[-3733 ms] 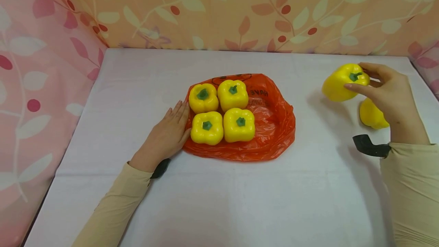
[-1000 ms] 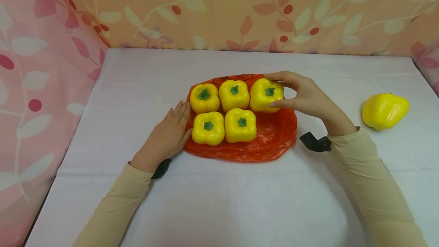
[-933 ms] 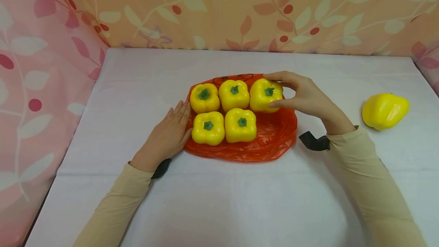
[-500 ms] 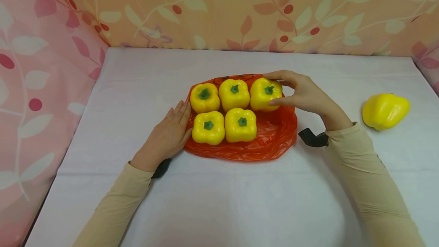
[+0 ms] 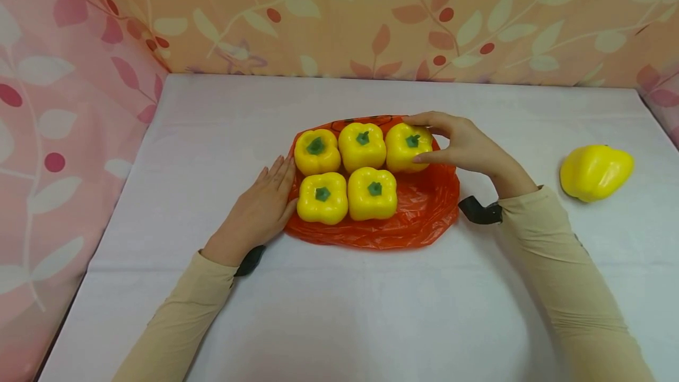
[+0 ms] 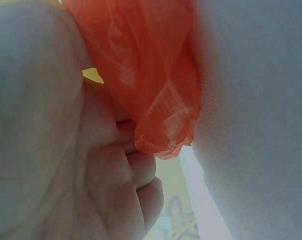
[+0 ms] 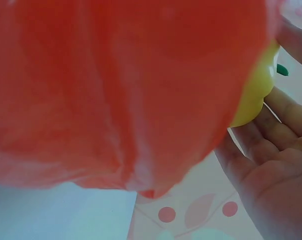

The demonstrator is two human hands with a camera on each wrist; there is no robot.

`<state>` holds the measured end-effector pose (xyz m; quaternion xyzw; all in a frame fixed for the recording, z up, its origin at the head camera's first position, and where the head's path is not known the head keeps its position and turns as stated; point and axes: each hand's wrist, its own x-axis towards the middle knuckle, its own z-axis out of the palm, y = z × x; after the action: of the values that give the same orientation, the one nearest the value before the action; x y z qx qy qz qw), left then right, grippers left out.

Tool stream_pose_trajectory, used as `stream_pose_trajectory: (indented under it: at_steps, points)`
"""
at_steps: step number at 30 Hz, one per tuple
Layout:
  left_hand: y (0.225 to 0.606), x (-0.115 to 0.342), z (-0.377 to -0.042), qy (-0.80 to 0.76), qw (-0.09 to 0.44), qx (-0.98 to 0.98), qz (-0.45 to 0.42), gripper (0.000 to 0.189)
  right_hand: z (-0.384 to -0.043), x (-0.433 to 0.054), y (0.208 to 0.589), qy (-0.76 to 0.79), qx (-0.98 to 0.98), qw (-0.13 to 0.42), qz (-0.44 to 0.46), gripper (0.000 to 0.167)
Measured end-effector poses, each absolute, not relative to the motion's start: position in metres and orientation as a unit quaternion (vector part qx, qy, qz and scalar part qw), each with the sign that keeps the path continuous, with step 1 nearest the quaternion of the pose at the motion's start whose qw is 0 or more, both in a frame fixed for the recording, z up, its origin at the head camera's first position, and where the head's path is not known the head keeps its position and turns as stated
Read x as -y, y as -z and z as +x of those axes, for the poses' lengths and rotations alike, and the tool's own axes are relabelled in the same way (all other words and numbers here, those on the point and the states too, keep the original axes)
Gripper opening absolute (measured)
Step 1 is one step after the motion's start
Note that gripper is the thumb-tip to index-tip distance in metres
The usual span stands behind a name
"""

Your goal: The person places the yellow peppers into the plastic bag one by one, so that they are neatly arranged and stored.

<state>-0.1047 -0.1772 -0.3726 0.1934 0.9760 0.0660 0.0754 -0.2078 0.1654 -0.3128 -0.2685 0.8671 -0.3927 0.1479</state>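
Several yellow bell peppers with green stems stand upright on a red plastic bag (image 5: 419, 214) in the head view. My right hand (image 5: 467, 146) grips the back right bell pepper (image 5: 403, 155) between thumb and fingers. That pepper sits beside the back middle bell pepper (image 5: 362, 146). Along the bag's left edge my left hand (image 5: 257, 202) lies with fingers stretched out, touching the bag, close to the front left bell pepper (image 5: 322, 199). The left wrist view shows crumpled red bag (image 6: 151, 85) against that hand's fingers. In the right wrist view, red plastic hides most of the gripped pepper (image 7: 253, 100).
Another bell pepper (image 5: 596, 173) lies on its side on the white-covered table (image 5: 329, 305), off to the right. A patterned orange cloth (image 5: 339, 22) stands behind the table, and a pink one (image 5: 69, 134) on the left.
My right hand has carried a bell pepper from the right onto the bag's back right. Over the last second it shifted slightly left with the pepper. The left hand has stayed in place.
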Motion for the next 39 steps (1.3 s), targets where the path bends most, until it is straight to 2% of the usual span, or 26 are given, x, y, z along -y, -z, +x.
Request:
stream_pose_trajectory:
  at_steps: [26, 39]
  points:
    - [0.371, 0.176, -0.104, -0.066, 0.077, -0.976, 0.193, 0.070, -0.203, -0.171, 0.317, 0.394, -0.863, 0.108, -0.296, 0.062]
    - [0.371, 0.177, -0.103, -0.072, 0.069, -0.975, 0.198, 0.068, -0.189, -0.189, 0.308, 0.406, -0.878, 0.075, -0.242, 0.059]
